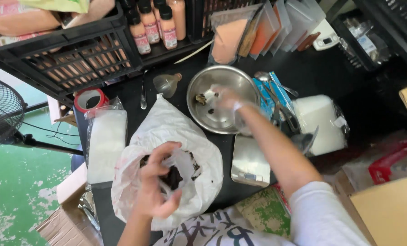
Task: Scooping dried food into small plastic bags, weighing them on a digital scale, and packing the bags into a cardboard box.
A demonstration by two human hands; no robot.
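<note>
Fingers of the left hand [155,182] are curled around the rim of a white plastic bag [167,136], pinching the opening wide; dark dried pieces [172,176] show inside, right at the fingertips. Right hand [226,101] wears a thin clear glove and is motion-blurred, reaching into the steel bowl [215,98]. Can't tell whether its fingers are spread or closed on anything. A few dark bits [201,99] lie on the bowl's floor, just beside that hand.

Everything below is placed relative to the bowl:
- bag: near side, left of it, on the black table [135,91], almost touching the bowl's rim
- small digital scale [249,160]: just nearer than the bowl, under the right forearm
- metal spoon [143,93] and a clear funnel-shaped piece [167,83]: left of it
- red tape roll [89,99]: further left
- sealed pouches of powder [258,29] and sauce bottles [158,25]: behind it
- blue packet with a spoon [272,86] and a bag of white grains [322,123]: right of it
</note>
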